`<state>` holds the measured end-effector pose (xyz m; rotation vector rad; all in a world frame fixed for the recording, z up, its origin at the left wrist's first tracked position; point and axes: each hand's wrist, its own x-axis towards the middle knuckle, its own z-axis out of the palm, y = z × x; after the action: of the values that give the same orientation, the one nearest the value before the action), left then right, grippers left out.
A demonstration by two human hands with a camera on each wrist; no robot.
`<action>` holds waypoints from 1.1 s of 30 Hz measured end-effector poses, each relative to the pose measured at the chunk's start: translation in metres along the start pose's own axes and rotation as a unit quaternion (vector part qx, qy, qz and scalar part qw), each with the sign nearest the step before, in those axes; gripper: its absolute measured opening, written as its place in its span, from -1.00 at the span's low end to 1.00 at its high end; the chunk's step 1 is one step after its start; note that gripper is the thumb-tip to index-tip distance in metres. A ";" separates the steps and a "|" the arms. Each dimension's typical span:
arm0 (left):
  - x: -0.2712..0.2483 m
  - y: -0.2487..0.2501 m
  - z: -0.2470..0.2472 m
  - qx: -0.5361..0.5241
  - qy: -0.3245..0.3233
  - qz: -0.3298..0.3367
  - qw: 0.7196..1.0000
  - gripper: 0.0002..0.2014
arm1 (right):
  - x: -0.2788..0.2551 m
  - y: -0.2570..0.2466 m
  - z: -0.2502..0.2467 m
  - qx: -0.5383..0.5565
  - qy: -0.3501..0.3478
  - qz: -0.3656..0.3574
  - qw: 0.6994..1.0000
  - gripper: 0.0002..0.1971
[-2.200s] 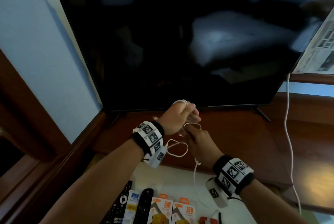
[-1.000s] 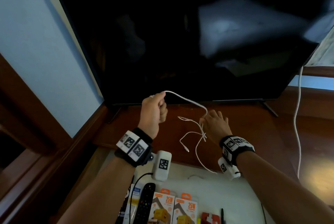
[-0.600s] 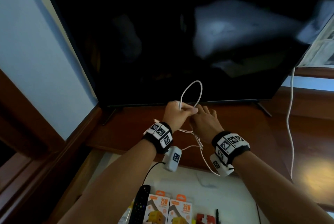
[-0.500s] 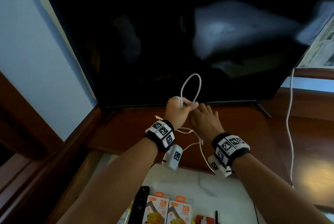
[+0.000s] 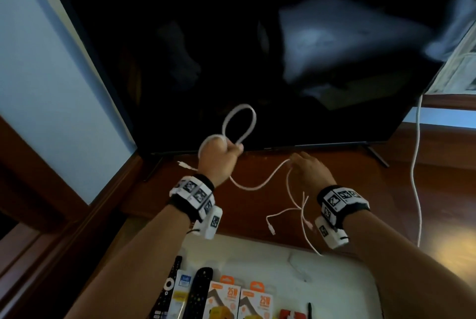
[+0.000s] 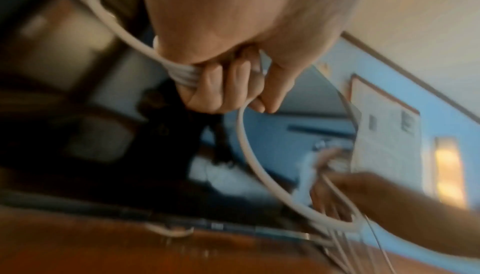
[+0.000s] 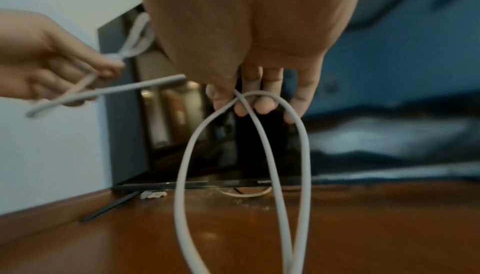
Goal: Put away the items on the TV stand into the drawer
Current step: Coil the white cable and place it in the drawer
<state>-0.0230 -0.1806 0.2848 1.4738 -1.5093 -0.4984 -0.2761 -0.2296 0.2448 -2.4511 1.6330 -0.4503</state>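
A white charging cable (image 5: 260, 185) is stretched between my two hands above the wooden TV stand (image 5: 360, 190). My left hand (image 5: 231, 148) grips several coils of it in a fist, and one loop (image 5: 240, 123) stands up above the knuckles. In the left wrist view the fingers (image 6: 228, 85) curl round the bundled cable (image 6: 182, 74). To the right, my right hand (image 5: 296, 161) pinches the cable between thumb and fingers (image 7: 265, 104). The slack (image 7: 182, 176) hangs down from it, with thin plug ends (image 5: 270, 226) dangling above the open drawer (image 5: 322, 275).
The drawer's white liner holds black remotes (image 5: 198, 290), two 25W charger boxes (image 5: 226, 298) and a red item (image 5: 291, 315). A large dark TV (image 5: 257, 48) stands behind the hands. Another white cord (image 5: 417, 177) hangs at the right. A blue wall is on the left.
My hands were together at the loop; now the right hand has moved right and away, drawing out a length of cable. The left hand still holds the coils.
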 end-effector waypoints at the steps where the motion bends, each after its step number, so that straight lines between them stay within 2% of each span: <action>1: -0.009 -0.006 0.012 0.058 -0.046 -0.008 0.997 -0.46 | 0.002 -0.005 -0.002 -0.013 -0.012 -0.025 1.000 -0.82; 3: -0.017 -0.015 0.034 0.116 -0.086 -0.026 0.989 -0.43 | 0.004 -0.016 -0.004 -0.021 -0.030 -0.064 0.997 -0.78; 7: -0.018 -0.008 0.066 -0.013 -0.115 -0.087 0.989 -0.40 | 0.008 -0.027 -0.002 0.031 -0.025 -0.092 0.995 -0.72; 11: -0.013 -0.009 0.077 -0.014 -0.133 -0.050 0.990 -0.52 | 0.010 -0.025 0.000 0.086 -0.003 -0.099 0.991 -0.75; 13: -0.010 -0.009 0.071 -0.050 -0.099 -0.063 0.992 -0.58 | 0.010 -0.018 -0.002 0.114 -0.012 -0.092 0.989 -0.72; 15: -0.006 -0.009 0.051 -0.104 -0.049 -0.068 0.991 -0.57 | 0.009 -0.005 -0.005 0.140 -0.026 -0.054 0.988 -0.68; 18: -0.007 -0.012 0.017 -0.185 -0.016 -0.074 0.980 -0.56 | 0.014 0.019 -0.005 0.113 -0.002 0.014 0.993 -0.60; 21: -0.017 -0.013 -0.005 -0.258 0.030 -0.079 0.962 -0.57 | 0.028 0.040 0.004 0.099 0.022 0.112 0.989 -0.65; 23: -0.023 -0.013 -0.006 -0.269 0.058 -0.072 0.959 -0.59 | 0.037 0.045 0.014 0.081 0.003 0.130 0.988 -0.71; 25: -0.027 -0.014 0.002 -0.256 0.066 -0.069 0.962 -0.62 | 0.040 0.037 0.019 0.082 0.005 0.130 0.988 -0.76; 29: -0.027 -0.018 0.025 -0.222 0.068 -0.092 0.968 -0.61 | 0.019 -0.003 0.031 0.157 0.045 0.084 0.983 -0.60; 31: -0.025 -0.018 0.035 -0.216 0.066 -0.101 0.969 -0.61 | 0.002 -0.023 0.043 0.224 -0.003 0.037 0.974 -0.58; 33: -0.023 -0.015 0.043 -0.208 0.063 -0.101 0.971 -0.62 | -0.013 -0.032 0.060 0.232 -0.056 0.015 0.971 -0.69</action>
<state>-0.0535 -0.1756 0.2445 1.3021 -1.0799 -0.7760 -0.2331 -0.2075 0.1960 -2.0632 1.3337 -0.5991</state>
